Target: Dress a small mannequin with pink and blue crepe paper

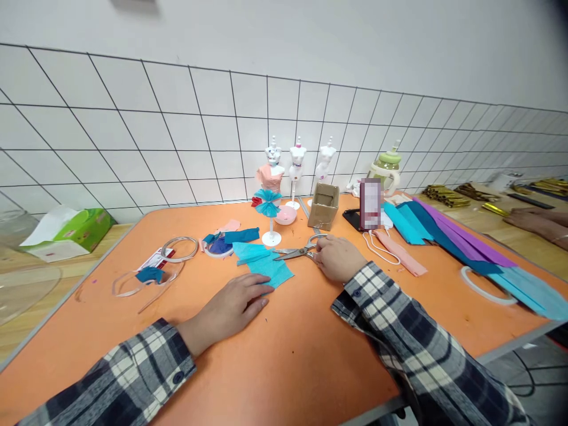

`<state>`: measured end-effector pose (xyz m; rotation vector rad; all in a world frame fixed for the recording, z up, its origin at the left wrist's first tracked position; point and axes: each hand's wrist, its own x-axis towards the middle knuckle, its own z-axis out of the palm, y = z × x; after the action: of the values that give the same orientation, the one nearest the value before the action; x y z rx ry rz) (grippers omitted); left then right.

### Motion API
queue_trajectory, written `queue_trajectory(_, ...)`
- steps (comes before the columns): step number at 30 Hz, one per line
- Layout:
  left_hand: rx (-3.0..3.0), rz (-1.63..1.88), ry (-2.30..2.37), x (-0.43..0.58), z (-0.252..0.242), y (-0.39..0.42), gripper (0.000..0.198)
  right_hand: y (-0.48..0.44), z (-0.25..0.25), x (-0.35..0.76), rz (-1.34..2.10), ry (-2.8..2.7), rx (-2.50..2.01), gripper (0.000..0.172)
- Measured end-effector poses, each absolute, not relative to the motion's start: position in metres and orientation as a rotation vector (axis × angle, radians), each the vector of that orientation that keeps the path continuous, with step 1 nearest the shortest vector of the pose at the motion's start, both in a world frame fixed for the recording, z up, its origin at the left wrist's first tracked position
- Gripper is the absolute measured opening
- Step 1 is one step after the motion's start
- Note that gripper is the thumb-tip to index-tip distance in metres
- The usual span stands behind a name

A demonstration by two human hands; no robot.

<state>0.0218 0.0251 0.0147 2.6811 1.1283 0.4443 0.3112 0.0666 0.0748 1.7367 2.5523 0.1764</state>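
Note:
My left hand [235, 302] lies flat on the table, fingers stretched, the fingertips touching the lower left edge of a turquoise crepe paper piece [279, 275]. My right hand [341, 259] is closed on the handles of metal scissors [293, 254]. Their blades rest on or just above the paper, pointing left; whether they touch it I cannot tell. Behind the paper stands a small white dress form [271, 235] dressed in pink and turquoise crepe paper, with a red piece at its left side. A pink bowl [286, 216] sits beside it.
Two more dress forms [296, 160] and a cardboard box [323, 207] stand at the back. Clear tape [180, 249] and crepe scraps [242, 235] lie left. Rightward are a phone [370, 204], a green bottle [387, 168] and long crepe strips [465, 236]. Another person's hand [539, 222] rests far right.

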Motion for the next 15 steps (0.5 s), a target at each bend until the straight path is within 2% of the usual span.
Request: queue_trajectory(15,2.727,0.486,1.113,0.022,0.015,0.026,0.031,0.078,0.06,0.32,0.173,2.635,1.797,0.028)
